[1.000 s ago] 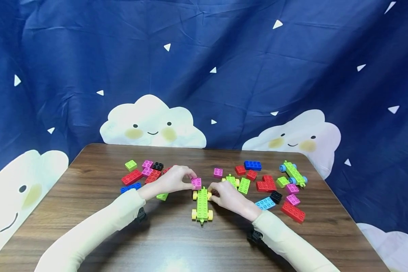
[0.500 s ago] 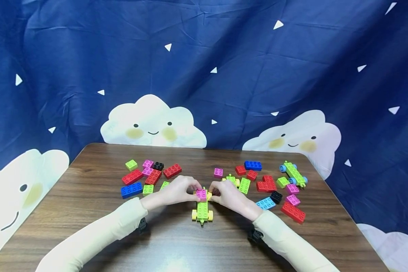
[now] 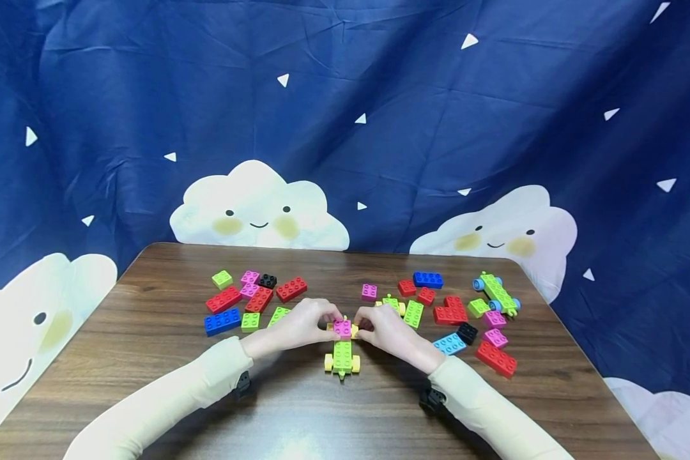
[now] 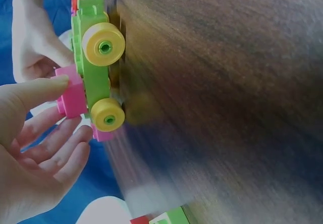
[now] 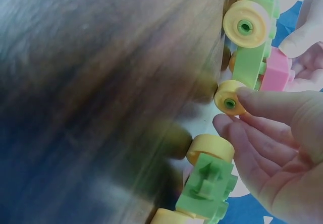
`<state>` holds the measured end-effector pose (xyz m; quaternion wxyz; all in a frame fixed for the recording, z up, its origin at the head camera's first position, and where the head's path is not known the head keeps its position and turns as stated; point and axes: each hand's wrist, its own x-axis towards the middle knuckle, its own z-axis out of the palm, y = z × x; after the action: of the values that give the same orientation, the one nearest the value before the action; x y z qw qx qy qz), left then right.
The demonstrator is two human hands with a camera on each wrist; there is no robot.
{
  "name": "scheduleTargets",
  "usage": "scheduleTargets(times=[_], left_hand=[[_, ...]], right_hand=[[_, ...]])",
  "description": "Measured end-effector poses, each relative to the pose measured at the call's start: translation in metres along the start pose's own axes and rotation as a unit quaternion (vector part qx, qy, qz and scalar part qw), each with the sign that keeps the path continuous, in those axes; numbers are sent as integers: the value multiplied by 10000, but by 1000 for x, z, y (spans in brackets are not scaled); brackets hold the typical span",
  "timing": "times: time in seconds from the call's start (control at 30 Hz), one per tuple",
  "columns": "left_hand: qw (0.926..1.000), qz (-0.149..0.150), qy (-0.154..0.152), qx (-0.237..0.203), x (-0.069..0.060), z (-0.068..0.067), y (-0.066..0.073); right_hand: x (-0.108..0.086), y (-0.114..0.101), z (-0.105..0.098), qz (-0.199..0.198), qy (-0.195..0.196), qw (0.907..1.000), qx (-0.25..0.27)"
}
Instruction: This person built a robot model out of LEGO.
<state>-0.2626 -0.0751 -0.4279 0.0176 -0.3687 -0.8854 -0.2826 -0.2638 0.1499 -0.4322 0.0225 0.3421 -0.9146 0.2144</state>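
A lime-green wheeled car base (image 3: pixel 342 359) with yellow wheels stands in front of me, its length pointing away. On its far end sits a pink toy brick (image 3: pixel 342 329), pinched between thumb and fingers of my left hand (image 3: pixel 305 326). Seen from the right wrist, a narrow gap with green studs shows between the pink brick (image 5: pixel 276 70) and the base. My right hand (image 3: pixel 390 333) pinches the far right yellow wheel (image 5: pixel 229 99). From the left wrist, the left thumb lies on the side of the pink brick (image 4: pixel 73 94).
Left on the wooden table (image 3: pixel 299 409) lie several bricks, among them a blue one (image 3: pixel 222 322) and a red one (image 3: pixel 291 289). Behind the right hand is a second yellow-wheeled base (image 3: pixel 390 303). A blue-wheeled base (image 3: pixel 496 295) and more bricks, including a light blue one (image 3: pixel 449 345), lie right.
My left hand has brought the pink brick from just beyond the base's far left side, rightward and nearer, onto its far end. My right hand stays at the wheel.
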Motion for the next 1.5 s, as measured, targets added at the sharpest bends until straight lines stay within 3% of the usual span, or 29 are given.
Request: scheduleTargets(times=[0.63, 1.27, 1.5], left_hand=[[9992, -29, -33, -393, -1, 3, 0], [9988, 438, 48, 194, 3, 2, 2], [9993, 341, -77, 150, 3, 1, 6]], right_hand=[[-1, 1, 0, 41, 17, 10000, -10], [1, -2, 1, -5, 42, 9999, -109], [0, -2, 3, 18, 127, 9999, -96]])
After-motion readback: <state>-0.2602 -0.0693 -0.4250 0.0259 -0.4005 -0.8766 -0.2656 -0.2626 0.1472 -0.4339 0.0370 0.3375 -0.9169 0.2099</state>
